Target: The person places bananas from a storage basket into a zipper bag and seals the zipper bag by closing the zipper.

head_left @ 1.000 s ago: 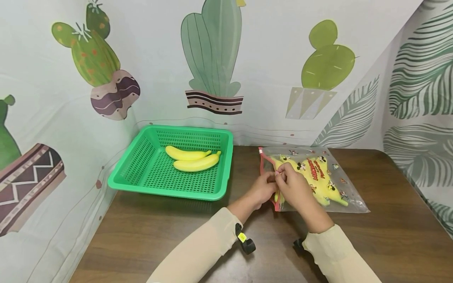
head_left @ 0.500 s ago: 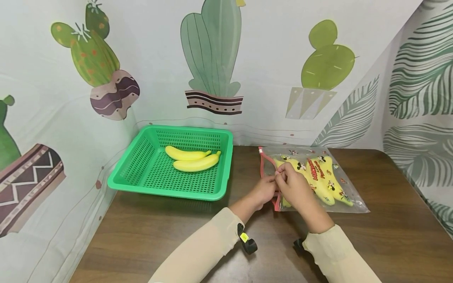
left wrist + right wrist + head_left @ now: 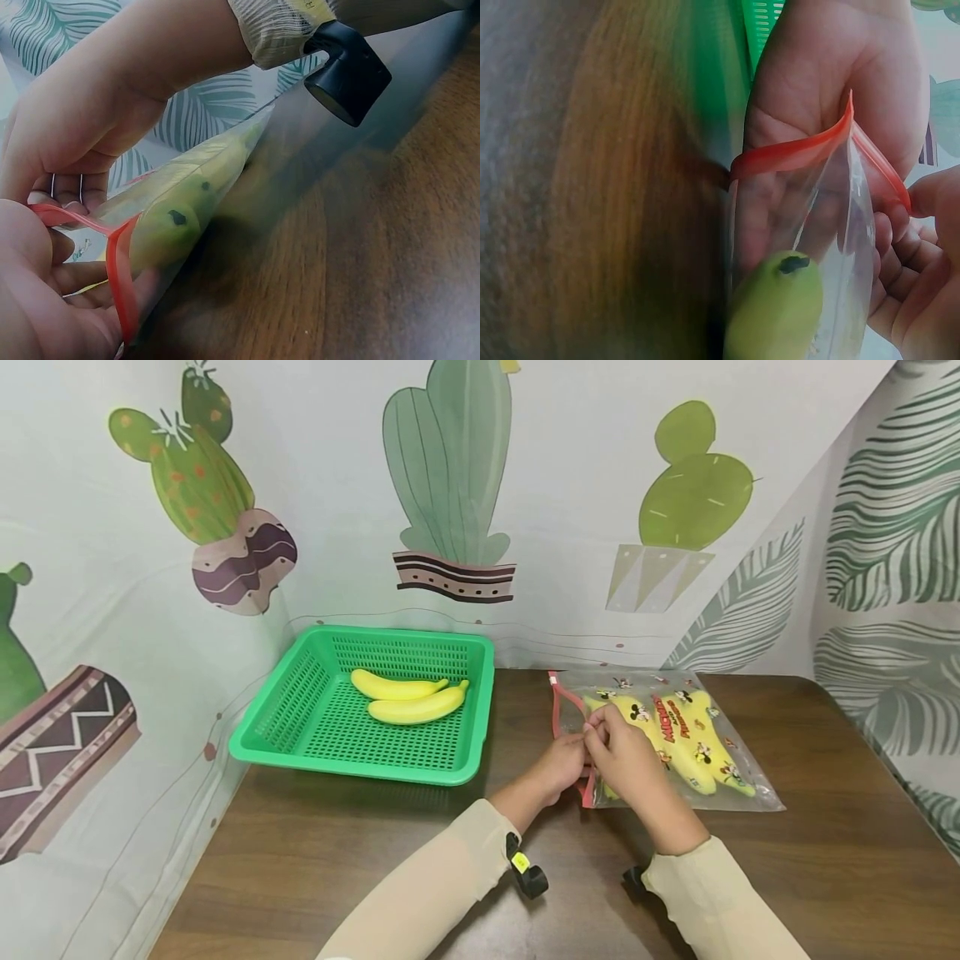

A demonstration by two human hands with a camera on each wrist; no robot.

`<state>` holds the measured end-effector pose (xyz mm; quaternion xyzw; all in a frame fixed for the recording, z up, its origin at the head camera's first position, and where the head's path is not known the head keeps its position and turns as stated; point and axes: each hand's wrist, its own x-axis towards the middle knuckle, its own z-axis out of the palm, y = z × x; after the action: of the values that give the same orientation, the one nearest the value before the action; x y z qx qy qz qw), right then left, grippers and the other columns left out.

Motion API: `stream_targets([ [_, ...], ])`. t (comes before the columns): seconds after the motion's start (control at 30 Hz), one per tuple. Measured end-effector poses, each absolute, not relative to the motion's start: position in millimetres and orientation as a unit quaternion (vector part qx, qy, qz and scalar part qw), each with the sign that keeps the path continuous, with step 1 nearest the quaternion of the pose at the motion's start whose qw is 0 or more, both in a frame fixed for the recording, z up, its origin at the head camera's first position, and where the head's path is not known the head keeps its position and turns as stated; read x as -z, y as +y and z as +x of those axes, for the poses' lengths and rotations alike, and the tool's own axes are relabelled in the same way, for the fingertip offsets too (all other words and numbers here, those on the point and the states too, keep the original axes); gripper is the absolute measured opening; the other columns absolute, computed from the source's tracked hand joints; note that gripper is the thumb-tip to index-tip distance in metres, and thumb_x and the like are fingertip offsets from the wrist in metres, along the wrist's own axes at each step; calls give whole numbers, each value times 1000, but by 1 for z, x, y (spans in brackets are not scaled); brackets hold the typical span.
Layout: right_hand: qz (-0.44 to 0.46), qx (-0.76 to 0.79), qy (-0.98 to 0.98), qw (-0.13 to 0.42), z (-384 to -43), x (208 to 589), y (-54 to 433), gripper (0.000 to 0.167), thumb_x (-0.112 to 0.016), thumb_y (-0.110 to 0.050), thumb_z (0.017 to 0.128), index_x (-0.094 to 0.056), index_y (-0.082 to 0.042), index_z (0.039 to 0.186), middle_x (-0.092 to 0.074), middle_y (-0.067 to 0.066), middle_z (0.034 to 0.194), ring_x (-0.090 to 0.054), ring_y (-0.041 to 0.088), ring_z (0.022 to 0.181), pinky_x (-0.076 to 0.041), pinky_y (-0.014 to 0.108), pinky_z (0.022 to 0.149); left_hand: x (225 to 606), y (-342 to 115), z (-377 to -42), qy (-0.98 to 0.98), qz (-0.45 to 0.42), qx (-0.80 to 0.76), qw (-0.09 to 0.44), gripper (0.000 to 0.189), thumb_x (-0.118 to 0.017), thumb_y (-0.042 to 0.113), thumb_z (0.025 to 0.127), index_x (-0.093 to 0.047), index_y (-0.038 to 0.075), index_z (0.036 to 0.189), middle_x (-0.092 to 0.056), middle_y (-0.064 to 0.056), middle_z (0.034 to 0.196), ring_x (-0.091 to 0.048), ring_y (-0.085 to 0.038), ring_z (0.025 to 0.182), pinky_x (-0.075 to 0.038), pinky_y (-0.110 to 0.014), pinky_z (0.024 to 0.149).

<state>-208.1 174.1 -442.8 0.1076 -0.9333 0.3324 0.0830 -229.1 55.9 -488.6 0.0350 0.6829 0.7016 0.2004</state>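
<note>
A clear zip bag (image 3: 667, 720) with a red zip strip and cartoon print lies on the table, its mouth toward the left. Yellow bananas (image 3: 696, 767) are inside; a green-tinged tip (image 3: 772, 307) with a dark end shows through the plastic near the mouth. My left hand (image 3: 561, 763) reaches into the mouth, its fingers (image 3: 94, 292) seen inside past the red strip (image 3: 118, 274). My right hand (image 3: 618, 747) pinches the upper lip of the bag between thumb and fingers, holding the mouth raised. Two more bananas (image 3: 416, 705) lie in the green basket (image 3: 352, 770).
The basket stands left of the bag, near the back of the brown wooden table (image 3: 337, 843). A cloth printed with cacti and leaves (image 3: 555, 510) hangs close behind. Black wrist devices (image 3: 531, 881) sit at both sleeves.
The bananas inside the bag have slid deeper, toward its right end. My left hand has shifted slightly right into the mouth. The right hand keeps its pinch; the basket is unchanged.
</note>
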Motion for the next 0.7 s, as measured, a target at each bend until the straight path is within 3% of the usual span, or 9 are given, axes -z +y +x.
stream_targets([
  [0.4, 107, -338, -931, 87, -208, 443, 173, 12, -52, -19, 104, -55, -8, 106, -55, 4, 70, -46, 15, 55, -39, 29, 53, 491, 55, -231, 669, 53, -713, 203, 40, -41, 24, 106, -70, -3, 111, -61, 4, 77, -59, -6, 73, -57, -24, 75],
  [0.7, 108, -339, -931, 87, -208, 444, 174, 12, -52, -19, 104, -55, -7, 106, -54, 4, 70, -44, 15, 54, -38, 28, 51, 486, 49, -228, 672, 55, -716, 179, 33, -42, 18, 106, -69, 1, 117, -73, -15, 97, -65, -11, 80, -60, -31, 80],
])
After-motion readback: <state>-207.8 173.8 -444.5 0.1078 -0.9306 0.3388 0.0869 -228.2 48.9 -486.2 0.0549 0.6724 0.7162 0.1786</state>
